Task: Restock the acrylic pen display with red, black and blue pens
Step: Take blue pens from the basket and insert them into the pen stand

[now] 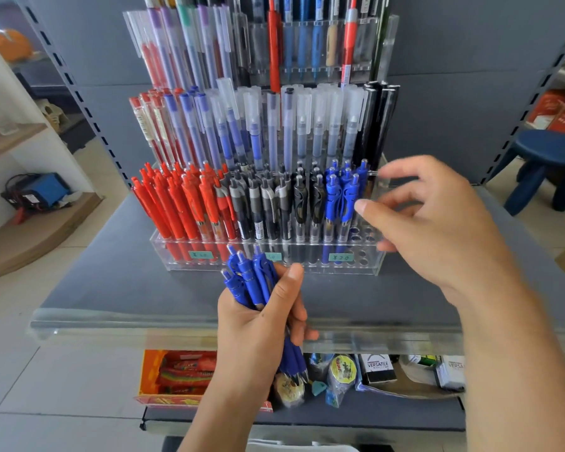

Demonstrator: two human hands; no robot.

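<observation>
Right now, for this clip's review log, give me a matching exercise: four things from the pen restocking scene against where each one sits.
Things:
1. red pens
2. black pens
3. bundle of blue pens
4. blue stool

Places:
A. gripped in the left hand
B. on the floor at far right
C. left end of the acrylic display's front row
D. middle of the front row

Pairs: 1-C, 2-D, 3-A, 4-B

Pens (261,203) in display (356,265) on shelf (111,288)
</observation>
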